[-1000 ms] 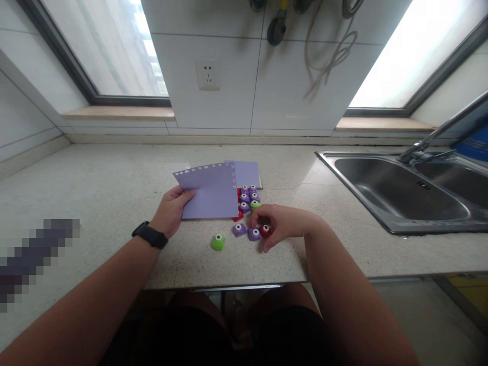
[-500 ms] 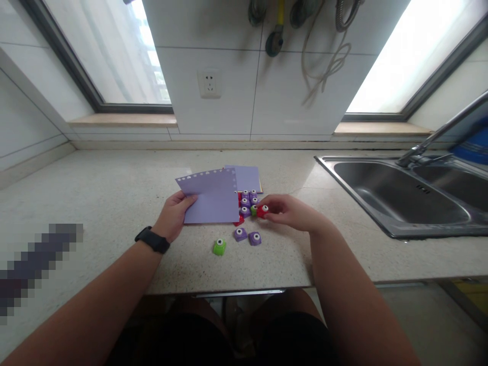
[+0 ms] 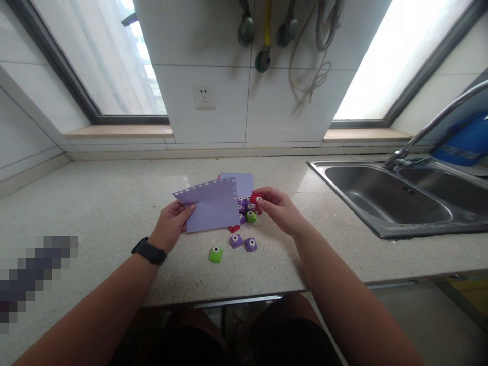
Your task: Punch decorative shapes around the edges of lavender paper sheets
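Note:
A purple paper sheet (image 3: 212, 206) with small holes punched along its top and upper right edges is pinched at its left side by my left hand (image 3: 170, 223). My right hand (image 3: 277, 207) grips a red punch (image 3: 255, 200) by the sheet's right edge. Under and beside the sheet sit several purple punches (image 3: 250, 208) and a green punch (image 3: 251, 217). Part of a red punch (image 3: 234, 229) shows below the sheet. Nearer me lie two purple punches (image 3: 250, 244) and another green punch (image 3: 216, 254). A second purple sheet or pad (image 3: 245, 181) lies behind.
A steel double sink (image 3: 385, 195) with a faucet (image 3: 417, 140) is set into the counter (image 3: 114, 203) on the right. Behind the counter rises a tiled wall with a socket (image 3: 204, 97) and pipes. A blue object (image 3: 463, 140) stands beyond the sink.
My right hand has lifted the red punch from beside the green one and brought it up and left, near the sheet's right edge. The camera view has shifted slightly.

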The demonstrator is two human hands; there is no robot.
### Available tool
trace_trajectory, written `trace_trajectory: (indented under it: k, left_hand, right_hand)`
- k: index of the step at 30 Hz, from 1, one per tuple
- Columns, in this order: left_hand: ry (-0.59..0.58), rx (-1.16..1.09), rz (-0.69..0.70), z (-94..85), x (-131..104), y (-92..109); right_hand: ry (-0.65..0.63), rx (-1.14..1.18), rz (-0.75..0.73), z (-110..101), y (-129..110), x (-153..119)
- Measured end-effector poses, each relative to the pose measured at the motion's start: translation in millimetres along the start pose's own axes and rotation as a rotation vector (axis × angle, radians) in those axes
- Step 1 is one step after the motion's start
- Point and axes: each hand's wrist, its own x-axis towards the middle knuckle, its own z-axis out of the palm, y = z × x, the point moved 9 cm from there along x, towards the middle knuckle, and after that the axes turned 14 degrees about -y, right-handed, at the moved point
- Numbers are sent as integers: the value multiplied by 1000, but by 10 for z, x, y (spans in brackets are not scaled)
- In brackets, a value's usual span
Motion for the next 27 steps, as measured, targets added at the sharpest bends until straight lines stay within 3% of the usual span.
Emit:
trace_trajectory:
  k: [5,10,14,23,25,27]
  left_hand:
    - [-17,-3,58,11,0,43]
    - [-89,-80,13,100,-9,-3]
    - [-66,-105,-7,86,-3,-45]
    - [23,-167,-12,-14,39,-71]
    - [15,-185,-24,-3,46,-79]
    - [2,-200,-39,13,51,-91]
  right_hand:
    - [56,2,-20,10,-28,17]
    - [83,68,-2,5,31,-1]
    - [117,75,-1,-65,70,31]
    - [126,-9,-84,-207,-538,454]
    - [203,41,-144,-227,-524,459]
    - [279,128,-167,-227,-362,422]
